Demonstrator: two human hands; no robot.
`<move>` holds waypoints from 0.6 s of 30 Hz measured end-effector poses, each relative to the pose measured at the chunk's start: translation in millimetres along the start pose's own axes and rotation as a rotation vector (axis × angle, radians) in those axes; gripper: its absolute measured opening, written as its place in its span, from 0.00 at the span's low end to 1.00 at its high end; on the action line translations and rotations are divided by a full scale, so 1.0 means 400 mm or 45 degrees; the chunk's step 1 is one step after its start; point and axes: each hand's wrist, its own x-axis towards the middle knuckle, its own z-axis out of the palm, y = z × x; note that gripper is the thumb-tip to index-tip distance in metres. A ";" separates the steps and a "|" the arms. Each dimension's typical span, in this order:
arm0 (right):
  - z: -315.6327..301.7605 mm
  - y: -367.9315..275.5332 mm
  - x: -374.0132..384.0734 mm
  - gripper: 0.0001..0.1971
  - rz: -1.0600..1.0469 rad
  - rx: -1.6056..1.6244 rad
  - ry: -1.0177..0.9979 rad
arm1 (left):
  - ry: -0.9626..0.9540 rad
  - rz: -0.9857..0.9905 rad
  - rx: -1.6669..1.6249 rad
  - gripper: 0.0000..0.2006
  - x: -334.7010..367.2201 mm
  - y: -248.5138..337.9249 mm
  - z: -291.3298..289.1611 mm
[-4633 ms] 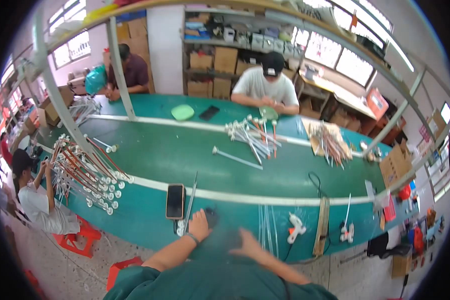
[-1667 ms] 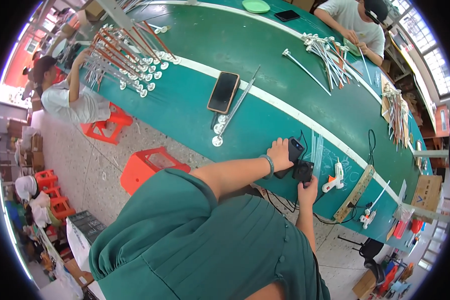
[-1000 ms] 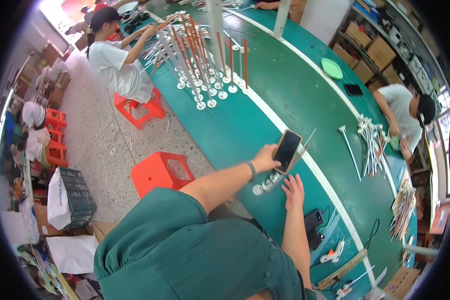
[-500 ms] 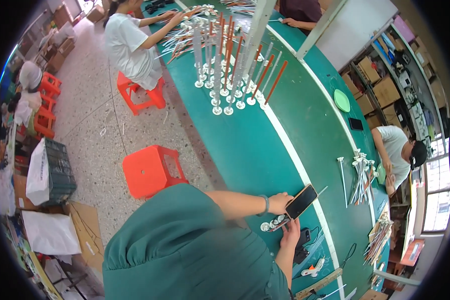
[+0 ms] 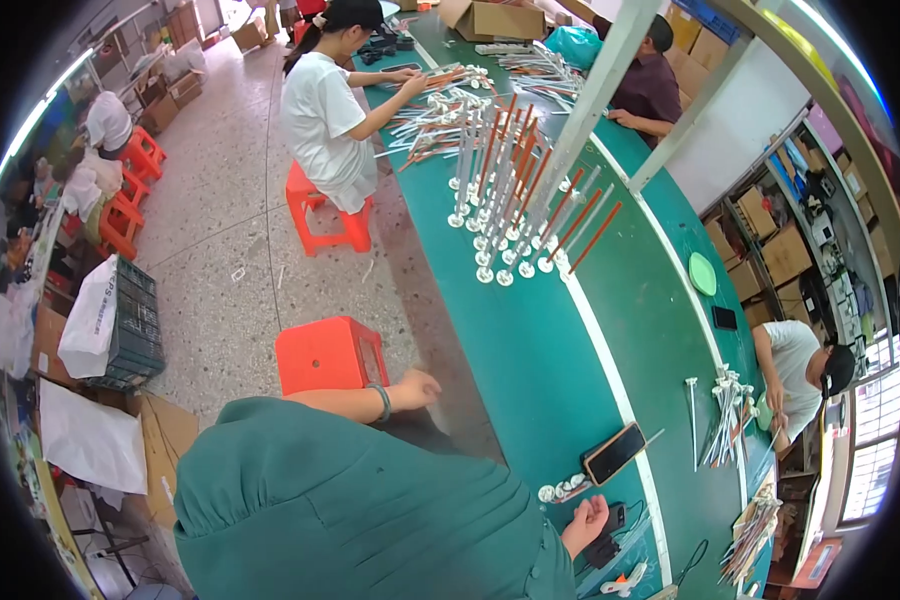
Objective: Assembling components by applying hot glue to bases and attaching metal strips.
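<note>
My left hand [image 5: 412, 390], with a grey-green band on its wrist, hangs off the table's edge beside the red stool; its fingers are loosely curled with nothing seen in them. At the near part of the green table my right hand [image 5: 585, 522] is held with fingers bent inward, and no object shows in it. Just beyond it a smartphone [image 5: 615, 455] with a dark screen lies on the table, touched by neither hand. Sticks with round white ends [image 5: 565, 489] lie partly under the phone. Black devices [image 5: 610, 530] sit beside my right hand, partly hidden by it.
Upright clear and brown rods on white round bases [image 5: 510, 225] stand farther along the green table [image 5: 530, 350]. A red stool [image 5: 320, 355] is at my left. Co-workers sit at the far left and right. A glue gun [image 5: 625, 580] lies near the lower edge.
Both hands have come off the phone, which now lies on the table. My left hand has drawn back leftward past the table's edge; my right hand has withdrawn slightly. The view has shifted.
</note>
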 end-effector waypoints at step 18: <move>0.756 -0.170 0.018 0.13 -0.096 -0.319 -0.928 | 0.636 0.088 -0.014 0.12 0.232 -0.037 -0.828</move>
